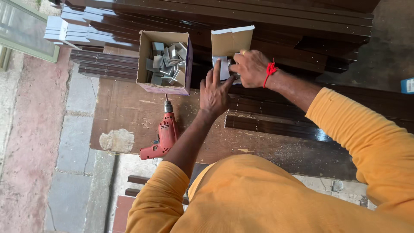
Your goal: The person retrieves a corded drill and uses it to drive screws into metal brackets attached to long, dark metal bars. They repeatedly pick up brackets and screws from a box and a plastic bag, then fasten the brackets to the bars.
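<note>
Surface (pixel 129 116): one worn brown board, its left edge dropping to paved floor (pixel 64 181), its far edge crowded by a stack of dark brown strips (pixel 258 21); the widest bare room lies on the near left part, around the drill. Red drill (pixel 161 138): one, lying flat near the board's near edge, bit pointing toward the open box, well apart from both hands. Open cardboard box (pixel 144 60): one, just left of the hands, filled with many grey metal brackets (pixel 168 62), too jumbled to count. Small cardboard carton (pixel 231 41): one, flap raised, just beyond the hands. Grey bracket (pixel 223 69): one seen, between the two hands below the carton; a second may lie behind the fingers, cannot tell. Left hand (pixel 214 92): fingers spread and extended, tips against the grey bracket, not closed round it. Right hand (pixel 250 67): fingers curled, pinching the bracket's right side; red thread (pixel 270 70) at the wrist. Loose dark strips (pixel 276 125): about two, lying on the surface under the right forearm. Hands: two, close together, nearly touching
</note>
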`<state>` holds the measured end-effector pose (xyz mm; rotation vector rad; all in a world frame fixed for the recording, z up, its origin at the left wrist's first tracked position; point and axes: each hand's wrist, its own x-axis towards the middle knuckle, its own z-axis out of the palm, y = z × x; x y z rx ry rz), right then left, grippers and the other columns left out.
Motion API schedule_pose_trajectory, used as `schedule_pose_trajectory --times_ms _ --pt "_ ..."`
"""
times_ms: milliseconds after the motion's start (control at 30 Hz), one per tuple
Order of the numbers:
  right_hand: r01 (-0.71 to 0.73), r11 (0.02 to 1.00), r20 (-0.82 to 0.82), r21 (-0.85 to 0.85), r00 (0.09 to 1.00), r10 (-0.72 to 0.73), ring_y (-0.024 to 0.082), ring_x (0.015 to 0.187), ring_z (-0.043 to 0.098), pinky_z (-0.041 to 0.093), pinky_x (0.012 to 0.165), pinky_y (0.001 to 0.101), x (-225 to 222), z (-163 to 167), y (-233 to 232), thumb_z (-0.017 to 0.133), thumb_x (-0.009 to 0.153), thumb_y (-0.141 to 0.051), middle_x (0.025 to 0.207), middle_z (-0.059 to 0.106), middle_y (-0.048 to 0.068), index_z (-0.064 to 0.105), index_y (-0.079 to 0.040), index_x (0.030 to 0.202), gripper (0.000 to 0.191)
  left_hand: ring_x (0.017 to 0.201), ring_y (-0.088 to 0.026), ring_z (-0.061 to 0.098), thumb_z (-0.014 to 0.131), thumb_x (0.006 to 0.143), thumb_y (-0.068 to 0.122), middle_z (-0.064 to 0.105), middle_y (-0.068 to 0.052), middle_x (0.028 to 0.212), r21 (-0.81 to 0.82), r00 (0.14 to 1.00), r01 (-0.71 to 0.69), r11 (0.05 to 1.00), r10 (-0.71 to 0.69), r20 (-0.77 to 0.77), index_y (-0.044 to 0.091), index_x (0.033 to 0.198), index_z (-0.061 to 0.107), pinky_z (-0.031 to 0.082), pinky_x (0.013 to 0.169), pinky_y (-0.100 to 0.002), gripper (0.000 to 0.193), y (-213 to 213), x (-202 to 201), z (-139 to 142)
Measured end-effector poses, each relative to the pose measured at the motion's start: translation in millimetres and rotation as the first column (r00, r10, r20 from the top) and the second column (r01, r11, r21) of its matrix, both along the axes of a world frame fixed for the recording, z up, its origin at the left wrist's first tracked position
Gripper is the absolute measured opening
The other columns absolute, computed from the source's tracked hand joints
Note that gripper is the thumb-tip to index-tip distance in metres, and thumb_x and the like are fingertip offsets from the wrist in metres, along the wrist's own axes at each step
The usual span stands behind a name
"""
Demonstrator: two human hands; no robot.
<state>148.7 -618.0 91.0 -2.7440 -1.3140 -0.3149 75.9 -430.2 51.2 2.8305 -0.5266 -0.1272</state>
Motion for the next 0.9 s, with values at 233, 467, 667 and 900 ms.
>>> schedule_pose_trajectory --times_ms 233,467,667,900 --pt "0.099 0.961 -0.049 0.259 0.995 -0.089 0.027 0.078 0.062 0.054 0.065 0.0427 -9.4 -0.3 -33.8 0.068 0.072 -0.010 0.080 0.062 0.007 0.073 -0.011 0.082 0.011 0.131 -0.044 0.052 0.069 0.076 0.004 0.036 -0.028 0.156 -0.236 0.986 -0.010 0.972 0.048 0.159 0.011 0.147 0.046 0.055 0.099 -0.049 0.074 13.7 -4.6 -6.9" --pt "0.344 0.843 0.008 0.414 0.924 -0.381 0.035 0.111 0.058 0.054 0.094 0.0451 -36.0 -10.6 -55.6 0.074 0.078 -0.017 0.116 0.065 0.016 0.080 -0.010 0.099 0.023 0.101 -0.030 0.078 0.070 0.086 0.010 0.073 -0.015 0.117 -0.746 0.889 -0.341 0.571 0.455 -0.058 0.008 0.145 0.046 0.060 0.091 -0.038 0.064 24.8 -13.2 -53.7" --pt "0.447 0.810 -0.087 0.380 0.889 -0.449 0.044 0.112 0.058 0.055 0.089 0.0500 -39.0 -37.9 -29.0 0.078 0.082 -0.014 0.127 0.062 0.026 0.078 -0.005 0.094 0.015 0.095 -0.028 0.075 0.077 0.083 0.029 0.073 -0.017 0.114 -0.427 0.893 -0.440 0.790 0.437 -0.113 0.012 0.137 0.062 0.060 0.088 -0.043 0.059 20.0 -8.4 -51.8" --pt "0.869 -0.137 -0.872 0.476 0.487 0.060 0.023 0.085 0.073 0.060 0.069 0.0392 -24.8 -56.4 -23.8 0.064 0.086 -0.008 0.099 0.071 0.010 0.070 -0.013 0.107 0.022 0.091 -0.029 0.075 0.067 0.093 0.045 0.075 -0.019 0.108 -0.408 0.839 -0.540 0.737 0.434 -0.327 0.004 0.145 0.054 0.058 0.090 -0.046 0.068 20.2 6.1 -47.7"
